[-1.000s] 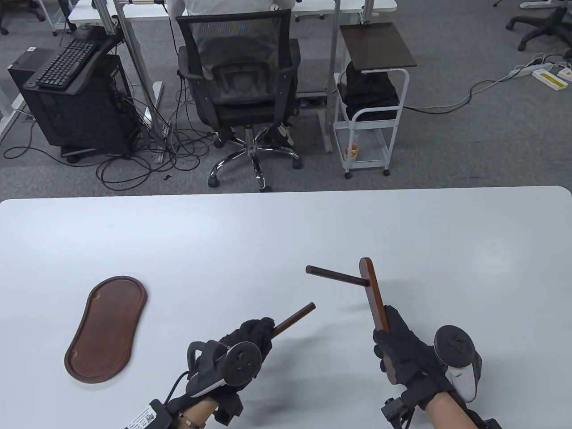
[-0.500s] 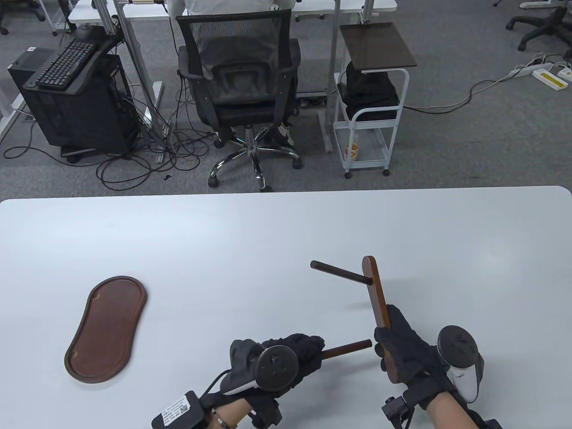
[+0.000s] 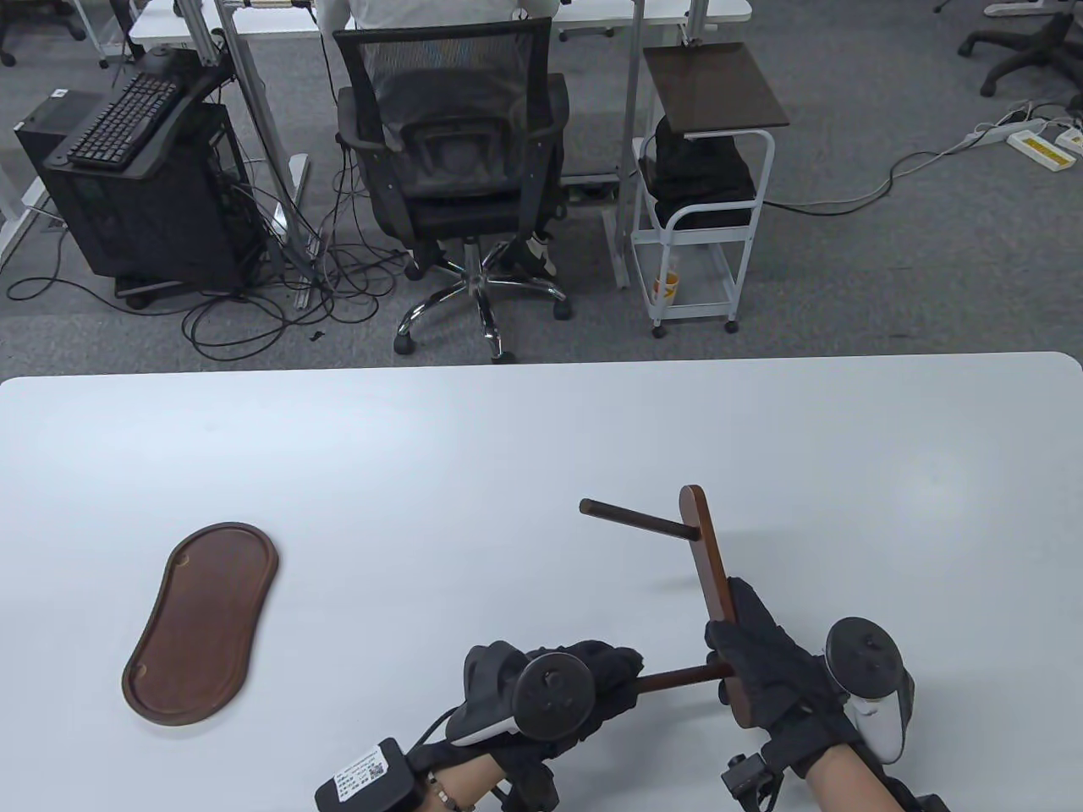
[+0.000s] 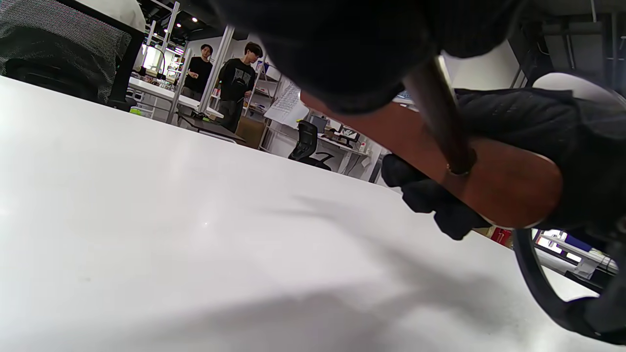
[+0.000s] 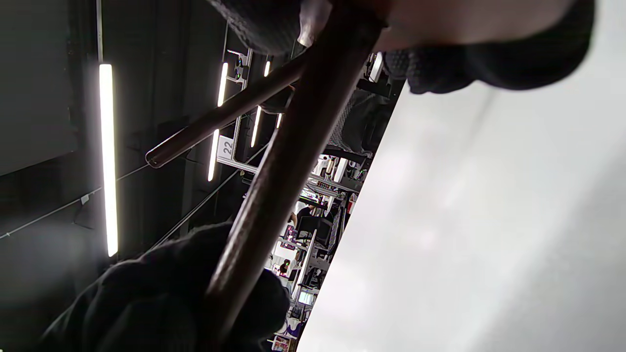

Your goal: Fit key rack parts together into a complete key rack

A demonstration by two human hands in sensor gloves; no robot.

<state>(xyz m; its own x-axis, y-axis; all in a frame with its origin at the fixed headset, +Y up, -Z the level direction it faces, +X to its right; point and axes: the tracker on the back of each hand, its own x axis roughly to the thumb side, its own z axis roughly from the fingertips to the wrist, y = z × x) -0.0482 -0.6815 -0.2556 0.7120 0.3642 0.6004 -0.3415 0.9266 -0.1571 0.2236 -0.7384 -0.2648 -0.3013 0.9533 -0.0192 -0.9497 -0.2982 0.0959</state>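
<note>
My right hand [image 3: 766,668] grips the lower end of a dark wooden bar [image 3: 709,558] and holds it on edge above the table. One wooden peg [image 3: 634,518] sticks out of the bar's far end to the left. My left hand [image 3: 584,685] grips a second wooden peg [image 3: 681,678], whose tip meets the bar's near end beside my right fingers. In the left wrist view the peg [image 4: 440,117] enters a hole in the bar [image 4: 499,181]. In the right wrist view both pegs show, the near one [image 5: 274,195] and the far one [image 5: 220,117].
A dark wooden oval tray [image 3: 201,622] lies flat on the white table [image 3: 423,474] at the left. Beyond the table's far edge stand an office chair [image 3: 453,161] and a small white cart [image 3: 702,211].
My left hand has moved right and toward me with the second peg. The peg's tip now reaches the bar's near end. My right hand has barely moved.
</note>
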